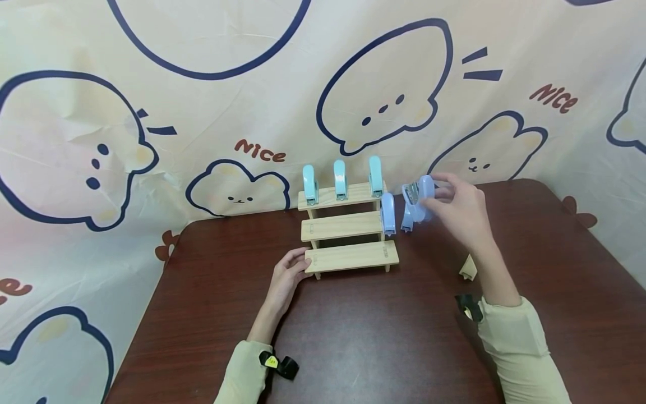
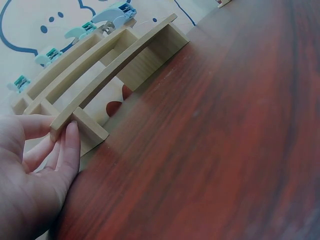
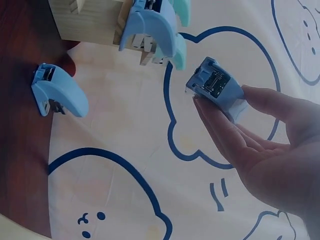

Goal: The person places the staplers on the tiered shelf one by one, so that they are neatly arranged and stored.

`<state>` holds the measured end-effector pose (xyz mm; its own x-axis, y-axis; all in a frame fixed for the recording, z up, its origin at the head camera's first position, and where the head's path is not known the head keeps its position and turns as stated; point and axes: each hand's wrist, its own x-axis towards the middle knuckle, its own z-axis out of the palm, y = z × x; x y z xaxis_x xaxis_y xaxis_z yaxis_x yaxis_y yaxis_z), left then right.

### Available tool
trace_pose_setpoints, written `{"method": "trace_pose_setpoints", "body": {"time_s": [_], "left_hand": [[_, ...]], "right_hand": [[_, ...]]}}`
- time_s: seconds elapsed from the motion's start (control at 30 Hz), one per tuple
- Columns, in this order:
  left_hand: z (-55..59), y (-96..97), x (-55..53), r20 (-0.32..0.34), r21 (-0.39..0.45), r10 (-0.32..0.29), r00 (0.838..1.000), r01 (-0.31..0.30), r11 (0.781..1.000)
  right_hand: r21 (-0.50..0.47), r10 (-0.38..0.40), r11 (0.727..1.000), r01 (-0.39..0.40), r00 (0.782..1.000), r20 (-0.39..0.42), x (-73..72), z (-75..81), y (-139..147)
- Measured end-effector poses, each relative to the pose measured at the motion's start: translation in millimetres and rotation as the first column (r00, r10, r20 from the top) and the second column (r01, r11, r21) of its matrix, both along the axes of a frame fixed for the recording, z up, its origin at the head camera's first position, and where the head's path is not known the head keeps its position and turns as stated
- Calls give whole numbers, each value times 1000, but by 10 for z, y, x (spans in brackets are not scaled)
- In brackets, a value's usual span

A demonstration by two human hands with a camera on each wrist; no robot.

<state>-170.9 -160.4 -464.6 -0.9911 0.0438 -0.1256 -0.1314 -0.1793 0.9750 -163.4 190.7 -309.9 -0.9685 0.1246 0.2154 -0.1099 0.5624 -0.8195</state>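
My left hand [image 1: 285,280] pinches the front left corner of a three-step wooden rack [image 1: 348,258], thumb and fingers on the lowest board's end. My right hand [image 1: 461,210] holds a small periwinkle-blue stapler [image 3: 220,90] between thumb and fingers, raised beside the rack's right side. Another blue stapler [image 3: 60,90] stands on the table below it, partly overlapped in the head view. A third blue stapler [image 1: 388,213] sits at the right end of the middle board. Spaced along the top board are three teal staplers, left [image 1: 310,184], middle [image 1: 340,180] and right [image 1: 375,176].
The rack stands on a dark brown wooden table [image 1: 227,297]. Close to my right forearm lies a small pale yellow object [image 1: 469,268]. Right behind the table's far edge hangs a printed cloth [image 1: 242,112] with cartoon shapes.
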Motion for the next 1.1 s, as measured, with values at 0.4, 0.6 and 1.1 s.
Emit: {"method": "trace_pose_setpoints", "body": {"time_s": [0.4, 0.6, 1.1], "left_hand": [[3, 2, 2, -1, 11, 2, 1000, -2, 1000], [3, 5, 6, -4, 19, 2, 1000, -2, 1000], [7, -4, 12, -2, 7, -5, 1000, 5, 1000]], "right_hand": [[-23, 14, 1000, -16, 999, -50, 122, 99, -80], [-36, 26, 999, -28, 998, -64, 188, 151, -140], [-34, 37, 999, -41, 993, -113, 239, 189, -257]]}}
